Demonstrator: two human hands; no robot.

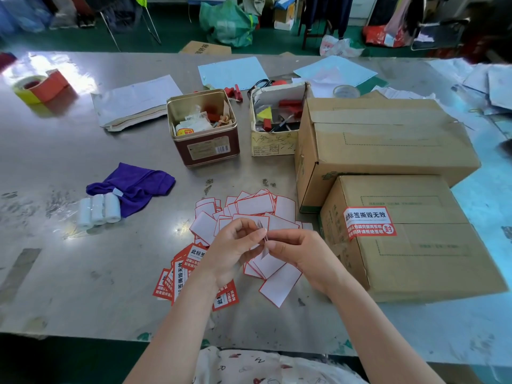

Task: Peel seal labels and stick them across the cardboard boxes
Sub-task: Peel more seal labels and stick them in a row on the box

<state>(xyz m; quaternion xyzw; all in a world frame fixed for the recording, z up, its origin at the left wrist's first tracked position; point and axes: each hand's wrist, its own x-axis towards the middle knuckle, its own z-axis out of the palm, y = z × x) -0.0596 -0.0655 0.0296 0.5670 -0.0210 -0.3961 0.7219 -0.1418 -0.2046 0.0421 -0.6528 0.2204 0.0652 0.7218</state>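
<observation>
- Both hands, left (232, 245) and right (297, 249), pinch one seal label (263, 239) edge-on between fingertips, held over the pile of white backing slips (249, 212) on the bench (83, 167).
- Near cardboard box (410, 245) already has a red seal sticker (367, 223) across its seam; the bigger box (382, 139) behind has only tape.
- Open tin (203, 128) holds small packets and odd bits.
- Tattered carton (277, 120) holds red and yellow pieces and a pen.

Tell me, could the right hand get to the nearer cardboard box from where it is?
Probably yes: the nearer cardboard box sits just beside the right hand with nothing between, though that hand pinches a label together with the left hand.
</observation>
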